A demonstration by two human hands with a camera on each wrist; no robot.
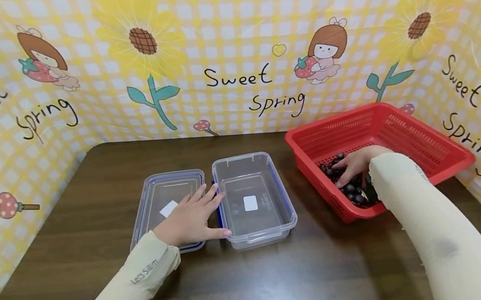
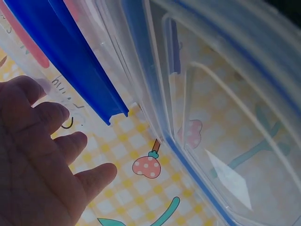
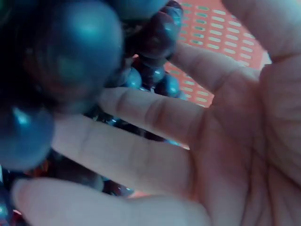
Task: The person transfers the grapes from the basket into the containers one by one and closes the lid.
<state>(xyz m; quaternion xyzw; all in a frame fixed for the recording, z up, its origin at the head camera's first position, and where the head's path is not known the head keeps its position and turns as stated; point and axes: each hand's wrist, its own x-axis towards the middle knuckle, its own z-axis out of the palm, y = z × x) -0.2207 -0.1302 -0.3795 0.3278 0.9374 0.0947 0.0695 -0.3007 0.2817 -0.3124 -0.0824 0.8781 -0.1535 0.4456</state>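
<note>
My left hand [image 1: 192, 219] is spread with straight fingers. It reaches over the flat lid [image 1: 153, 199], and its fingers touch or lie close to the left rim of the clear plastic container [image 1: 252, 222]. In the left wrist view the fingers [image 2: 70, 141] are near a blue clasp [image 2: 70, 56]. My right hand [image 1: 359, 162] is down inside the red basket [image 1: 341, 210]. Its fairly straight fingers [image 3: 155, 113] reach in among dark grapes [image 1: 349, 190] and touch them. Large grapes [image 3: 75, 47] hide the fingertips in the right wrist view.
A white label [image 1: 250, 203] shows in the container, another [image 1: 168, 208] on the lid. All stand on a brown wooden table [image 1: 255, 296]. Behind and at both sides hangs a yellow checked cloth [image 1: 220, 31]. The basket's raised walls surround the grapes.
</note>
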